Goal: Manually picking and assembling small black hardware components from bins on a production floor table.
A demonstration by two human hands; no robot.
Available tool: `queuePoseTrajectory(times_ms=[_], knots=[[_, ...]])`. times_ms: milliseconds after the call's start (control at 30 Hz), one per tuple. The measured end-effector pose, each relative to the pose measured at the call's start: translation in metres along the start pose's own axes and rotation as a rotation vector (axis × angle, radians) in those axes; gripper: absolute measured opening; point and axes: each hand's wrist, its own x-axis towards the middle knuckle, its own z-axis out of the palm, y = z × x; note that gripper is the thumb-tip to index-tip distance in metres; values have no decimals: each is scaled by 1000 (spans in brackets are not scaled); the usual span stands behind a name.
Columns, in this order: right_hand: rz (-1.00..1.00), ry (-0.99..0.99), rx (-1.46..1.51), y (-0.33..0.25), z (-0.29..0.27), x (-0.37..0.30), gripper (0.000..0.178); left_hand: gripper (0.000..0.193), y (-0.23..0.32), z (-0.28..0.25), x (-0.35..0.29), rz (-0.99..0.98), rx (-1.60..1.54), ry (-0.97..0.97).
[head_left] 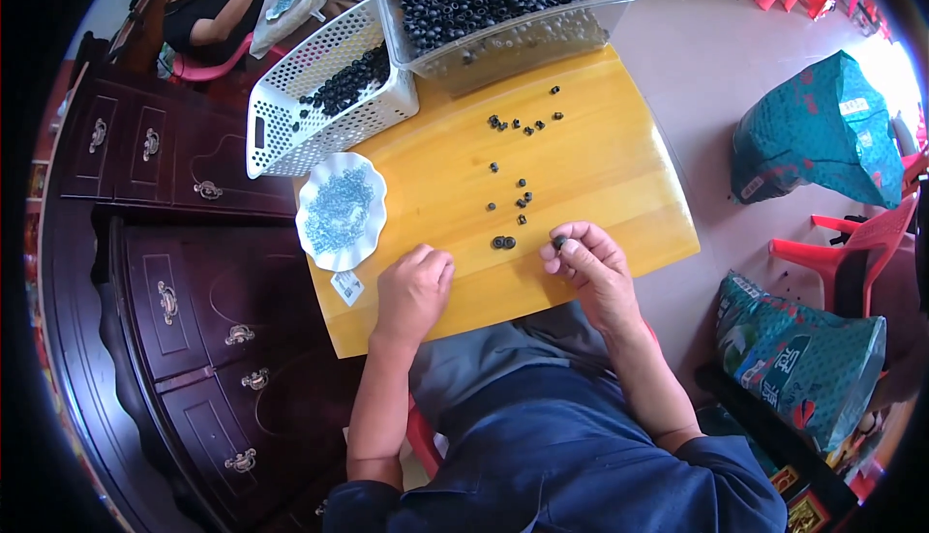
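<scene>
Between the thumb and fingers of my right hand [598, 272] is a small round black plastic piece [559, 242], raised above the yellow wooden table [426, 180]. My left hand [414, 289] is curled closed over the table's near left part; its fingertips are hidden, so what it holds, if anything, does not show. Two round black pieces [503, 243] lie side by side between my hands. Beyond them several smaller black pieces [523, 202] are scattered. Near my left hand sits a white scalloped dish [377, 196] of small clear bluish pieces [337, 212].
At the table's far side stand a clear plastic bin [503, 59] heaped with black pieces and a white perforated basket [281, 136] partly filled with them. Dark wooden drawers [194, 281] border the left. On the right are green sacks [813, 136] and a red chair [823, 262]. Another person [208, 15] sits far left.
</scene>
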Motion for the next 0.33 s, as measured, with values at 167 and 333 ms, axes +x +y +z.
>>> queuePoseTrajectory(times_ms=[167,333], knots=[[45,2,42,1,0,-2,17,9,0,3,0,35,105,6],[68,-43,30,6,-8,0,19,5,17,-1,-7,-161,-383,35]])
